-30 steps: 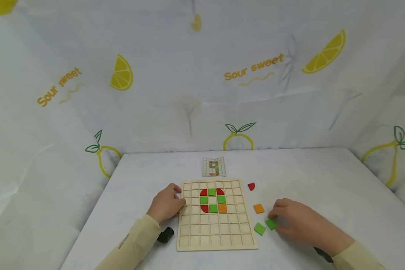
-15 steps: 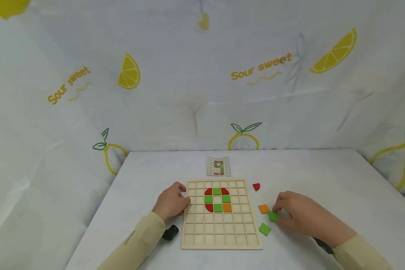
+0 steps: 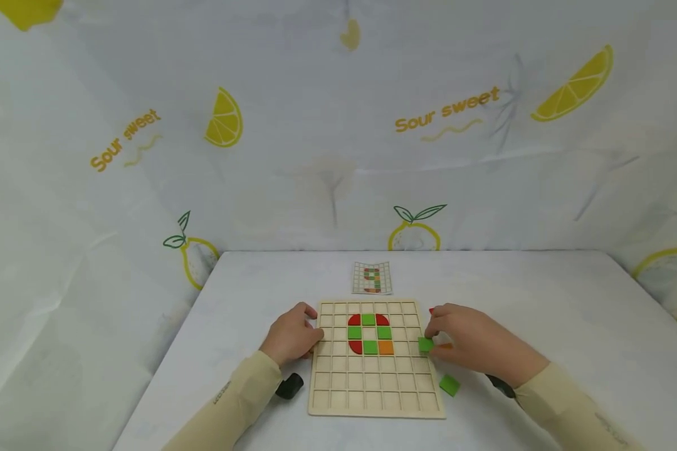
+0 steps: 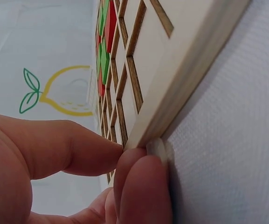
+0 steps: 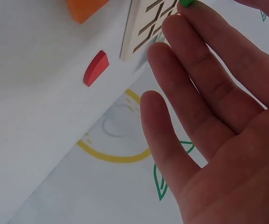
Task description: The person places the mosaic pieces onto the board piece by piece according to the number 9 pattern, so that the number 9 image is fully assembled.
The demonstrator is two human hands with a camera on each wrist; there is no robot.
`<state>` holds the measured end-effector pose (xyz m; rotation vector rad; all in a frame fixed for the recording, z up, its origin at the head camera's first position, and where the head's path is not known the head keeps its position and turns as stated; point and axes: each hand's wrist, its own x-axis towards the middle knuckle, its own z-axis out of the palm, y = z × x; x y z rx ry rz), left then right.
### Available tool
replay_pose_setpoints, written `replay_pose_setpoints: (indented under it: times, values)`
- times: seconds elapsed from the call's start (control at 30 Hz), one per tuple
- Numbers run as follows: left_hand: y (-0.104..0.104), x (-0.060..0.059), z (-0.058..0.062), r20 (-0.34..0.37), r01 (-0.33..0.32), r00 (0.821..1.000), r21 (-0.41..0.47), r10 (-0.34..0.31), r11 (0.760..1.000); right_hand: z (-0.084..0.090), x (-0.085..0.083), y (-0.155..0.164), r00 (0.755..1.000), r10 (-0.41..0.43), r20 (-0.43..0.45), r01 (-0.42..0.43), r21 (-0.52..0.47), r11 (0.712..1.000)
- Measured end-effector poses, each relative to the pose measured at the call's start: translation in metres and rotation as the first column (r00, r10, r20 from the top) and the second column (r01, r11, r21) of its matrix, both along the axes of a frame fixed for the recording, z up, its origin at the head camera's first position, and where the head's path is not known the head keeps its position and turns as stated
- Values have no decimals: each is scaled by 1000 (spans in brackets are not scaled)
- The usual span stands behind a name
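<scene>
In the head view my left hand [image 3: 291, 334] holds the left edge of a wooden grid board [image 3: 375, 401]. The left wrist view shows the thumb over the board's rim [image 4: 171, 88] and curled fingers against its side. My right hand [image 3: 476, 343] pinches a green square tile [image 3: 425, 345] over the board's right edge; only a sliver of that tile [image 5: 187, 2] shows in the right wrist view. Its other fingers extend loosely. Red quarter-round pieces [image 3: 354, 346], green squares [image 3: 370, 347] and one orange square [image 3: 386, 347] form a ring in the grid.
Behind the board lies a pattern card [image 3: 372, 288] with a coloured figure. Another green tile [image 3: 449, 385] lies right of the board. Partly hidden by my right hand are an orange tile [image 5: 86, 8] and a red quarter-round piece [image 5: 97, 68]. A dark object [image 3: 289, 386] is by my left wrist.
My right hand has carried the green tile leftward and away from me, from the table to the board's right edge. My left hand stays at the board. The view has shifted slightly.
</scene>
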<state>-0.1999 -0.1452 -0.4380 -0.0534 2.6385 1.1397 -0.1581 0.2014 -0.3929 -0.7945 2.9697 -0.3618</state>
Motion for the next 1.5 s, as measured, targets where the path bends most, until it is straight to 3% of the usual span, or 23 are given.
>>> replay_pose_setpoints:
  times: [0.63,0.9,1.5]
  values:
    - [4,-1,-1,-6,11,1000,-3,-11,1000,-1,-1,-38,996,85,-25,-86,-9,996]
    - [5,3,2,-14,12,1000,-8,-12,1000,-5,2,-51,996,82,19,-81,-23,996]
    - [2,3,5,-14,1,1000,-7,-1,1000,-12,1,-64,988,142,-55,-140,42,989]
